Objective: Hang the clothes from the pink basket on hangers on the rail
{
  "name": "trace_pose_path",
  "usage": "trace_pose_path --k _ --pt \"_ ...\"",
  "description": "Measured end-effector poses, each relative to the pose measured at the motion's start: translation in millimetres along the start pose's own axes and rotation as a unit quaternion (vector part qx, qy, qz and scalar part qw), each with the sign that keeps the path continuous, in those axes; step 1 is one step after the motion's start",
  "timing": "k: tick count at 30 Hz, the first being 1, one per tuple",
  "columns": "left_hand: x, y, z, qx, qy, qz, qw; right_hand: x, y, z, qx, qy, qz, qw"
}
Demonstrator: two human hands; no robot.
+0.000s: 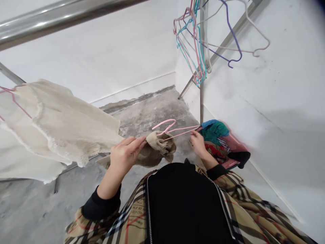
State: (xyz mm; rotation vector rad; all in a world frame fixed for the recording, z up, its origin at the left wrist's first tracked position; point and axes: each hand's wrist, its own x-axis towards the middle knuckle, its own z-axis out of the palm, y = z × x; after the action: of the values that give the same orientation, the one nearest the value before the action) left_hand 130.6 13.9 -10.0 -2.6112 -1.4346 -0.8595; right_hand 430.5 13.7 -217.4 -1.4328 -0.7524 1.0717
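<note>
In the head view, my left hand (126, 153) is closed on a khaki-brown garment (154, 152) in front of my body. A pink hanger (182, 129) is partly inside the bunched garment, its hook sticking out at the top. The hanger's right end is pinched by my right hand (198, 144). What the left fingers grip beneath the cloth is hidden, and the garment's kind cannot be made out. Just beyond my right hand stands a pink basket (237, 144) with teal, red and black clothes in it.
Cream garments (68, 115) hang at the left on pink hangers. A thick metal rail (56, 20) crosses the upper left. Several pink, blue, purple and white hangers (200, 51) hang from a metal stand (201, 101) by the white wall. Below lies a grey concrete floor (83, 203).
</note>
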Motion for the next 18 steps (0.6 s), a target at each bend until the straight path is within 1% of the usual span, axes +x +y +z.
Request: trace_pose_path --k 2,5,7,8,9,11,15,18 --pt "2.9 3.2 0.6 -0.012 0.001 0.006 1.0 -0.9 6.8 21.6 -0.009 -0.039 0.015 0.999" --pt "6.6 7.4 4.3 -0.03 -0.013 0.021 0.999 0.9 1.6 58.0 0.017 -0.119 0.053 0.991" --pt "6.5 7.6 6.6 -0.037 -0.014 0.028 0.999 4.5 -4.6 73.7 0.049 -0.163 0.085 0.982" --pt "5.3 6.4 7.2 -0.039 -0.01 0.029 0.999 6.2 -7.0 77.0 0.064 -0.175 0.099 0.978" --pt "3.2 4.3 7.2 -0.04 -0.004 0.028 0.999 7.6 -8.8 76.9 0.076 -0.176 0.108 0.975" --pt "-3.1 -2.6 6.0 -0.042 0.006 0.015 0.999 8.8 -11.3 68.0 0.096 -0.171 0.123 0.973" --pt "-21.0 -23.2 2.0 -0.065 0.021 -0.023 0.997 6.5 -18.2 35.1 0.163 -0.158 0.155 0.961" --pt "-33.5 -38.4 2.1 -0.08 0.039 -0.04 0.995 4.5 -28.1 17.7 0.227 -0.151 0.176 0.946"
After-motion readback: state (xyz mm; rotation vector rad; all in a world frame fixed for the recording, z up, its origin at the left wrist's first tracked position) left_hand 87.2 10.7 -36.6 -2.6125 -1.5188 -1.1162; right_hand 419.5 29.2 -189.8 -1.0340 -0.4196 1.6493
